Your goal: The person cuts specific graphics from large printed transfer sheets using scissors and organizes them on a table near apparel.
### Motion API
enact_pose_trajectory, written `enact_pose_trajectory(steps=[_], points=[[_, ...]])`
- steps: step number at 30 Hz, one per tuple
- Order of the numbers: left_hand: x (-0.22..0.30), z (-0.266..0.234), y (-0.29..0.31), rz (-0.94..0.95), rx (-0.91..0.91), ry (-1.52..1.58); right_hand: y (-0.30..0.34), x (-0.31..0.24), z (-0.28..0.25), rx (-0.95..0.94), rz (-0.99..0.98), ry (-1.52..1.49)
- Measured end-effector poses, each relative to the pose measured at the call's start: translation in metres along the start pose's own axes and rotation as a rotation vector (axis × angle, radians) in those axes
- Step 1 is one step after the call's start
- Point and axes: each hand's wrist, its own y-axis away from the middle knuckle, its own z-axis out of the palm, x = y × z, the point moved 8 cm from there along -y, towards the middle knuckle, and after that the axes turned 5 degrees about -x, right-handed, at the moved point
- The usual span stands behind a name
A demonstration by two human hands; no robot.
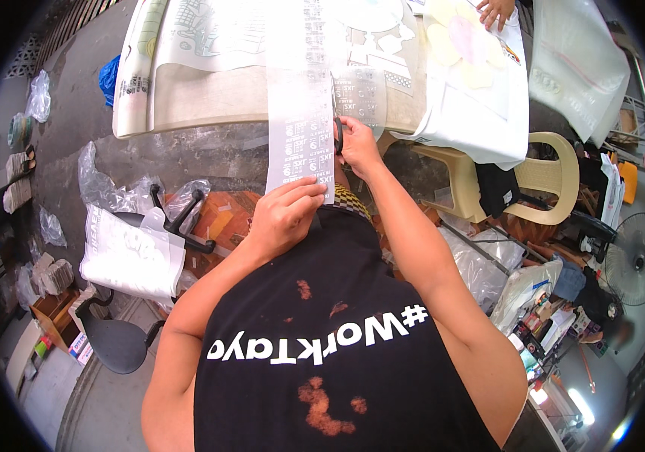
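Observation:
A long strip of translucent film (281, 143) with rows of pale printed labels hangs over the table's near edge towards me. My left hand (288, 215) is closed on its near end, with the fingertips on the printed side. Dark-handled scissors (338, 137) are in my right hand (358, 147), closed round the handles. They lie along the strip's right edge, blades pointing away from me. Another piece of printed film (362, 94) rests on the table just right of the scissors. Part of the blades is hard to make out.
The pale table (209, 105) bears large sheets with printed drawings. Another person's hand (494, 11) rests on a flower-printed sheet (467, 41) at the far right. A beige plastic chair (552, 181) stands right, a fan (635, 260) beyond it. Left is a film-draped chair (119, 343).

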Motion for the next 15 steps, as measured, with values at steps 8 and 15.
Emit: enact_pose_trajectory(steps=[8,15], points=[[0.005,-0.003,0.001,0.004,-0.019,-0.029,-0.013,-0.014,0.002,-0.006,-0.039,0.036],[0.015,-0.013,-0.005,0.033,-0.006,-0.058,-0.032,-0.025,0.0,-0.014,-0.05,0.025]])
